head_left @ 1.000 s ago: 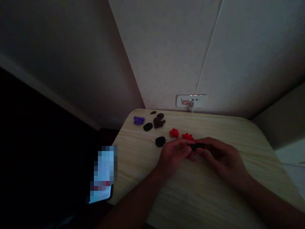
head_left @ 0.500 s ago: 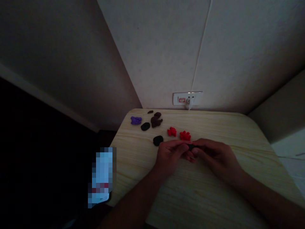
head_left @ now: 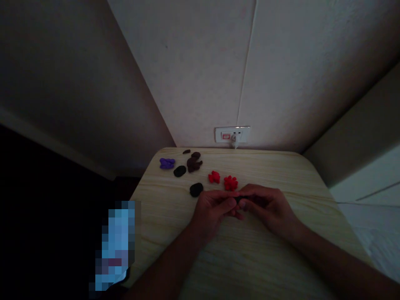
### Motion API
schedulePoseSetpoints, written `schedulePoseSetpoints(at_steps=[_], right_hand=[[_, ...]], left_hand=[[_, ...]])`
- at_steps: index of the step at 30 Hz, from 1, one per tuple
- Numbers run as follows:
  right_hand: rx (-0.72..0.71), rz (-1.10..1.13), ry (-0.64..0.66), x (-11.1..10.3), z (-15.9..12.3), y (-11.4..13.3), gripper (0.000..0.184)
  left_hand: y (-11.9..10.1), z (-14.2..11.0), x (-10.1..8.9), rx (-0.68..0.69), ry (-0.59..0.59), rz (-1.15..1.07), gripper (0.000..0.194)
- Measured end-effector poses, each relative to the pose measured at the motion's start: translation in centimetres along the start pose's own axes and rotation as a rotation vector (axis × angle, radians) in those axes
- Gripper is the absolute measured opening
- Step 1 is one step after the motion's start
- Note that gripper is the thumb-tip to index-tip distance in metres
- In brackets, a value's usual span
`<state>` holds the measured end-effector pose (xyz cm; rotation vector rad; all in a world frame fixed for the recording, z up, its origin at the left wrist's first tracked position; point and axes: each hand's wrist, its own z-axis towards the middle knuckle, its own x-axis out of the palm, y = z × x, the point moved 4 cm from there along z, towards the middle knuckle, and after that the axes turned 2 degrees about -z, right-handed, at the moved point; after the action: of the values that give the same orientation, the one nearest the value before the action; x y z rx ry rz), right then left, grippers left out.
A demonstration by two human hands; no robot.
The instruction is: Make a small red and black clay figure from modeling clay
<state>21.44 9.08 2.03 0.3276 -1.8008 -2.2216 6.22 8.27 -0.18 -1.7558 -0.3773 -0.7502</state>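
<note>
Between the fingertips of both hands is a small piece of black modelling clay (head_left: 239,200), mostly covered by the fingers. My left hand (head_left: 215,208) pinches it from the left, and my right hand (head_left: 268,204) pinches its other side. Just beyond the fingers lie a red clay flower-like shape (head_left: 230,183) and a smaller red clay shape (head_left: 214,177). A round black clay piece (head_left: 196,190) rests beside my left hand, with a second black clay disc (head_left: 179,171) farther back.
Brown clay pieces (head_left: 194,163) and a purple clay lump (head_left: 167,163) lie at the back left of the wooden table (head_left: 265,164). A wall socket with a plug (head_left: 233,135) is behind it. A lit, pixelated screen (head_left: 117,246) stands at the left edge.
The view has swung slightly to the right, so everything appears farther left. Both hands still pinch the black clay, with their fingers a little closer together around it.
</note>
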Motion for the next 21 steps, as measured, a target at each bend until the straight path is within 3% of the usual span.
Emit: schedulePoseSetpoints(at_steps=[6,15,21], right_hand=[[0.007,0.057,0.02,0.22,-0.04,0.14,0.016],[0.16,0.265,0.009,0.18,0.14,-0.54,0.017],[0.126,0.172,0.001,-0.21,0.27,-0.75,0.017]], left_hand=[[0.26,0.17,-0.52,-0.001,-0.029,0.072,0.024],[-0.06,0.07,0.02,-0.028,-0.079,0.081,0.039],[-0.1,0.34,-0.02,0.036,-0.051,0.07,0.032]])
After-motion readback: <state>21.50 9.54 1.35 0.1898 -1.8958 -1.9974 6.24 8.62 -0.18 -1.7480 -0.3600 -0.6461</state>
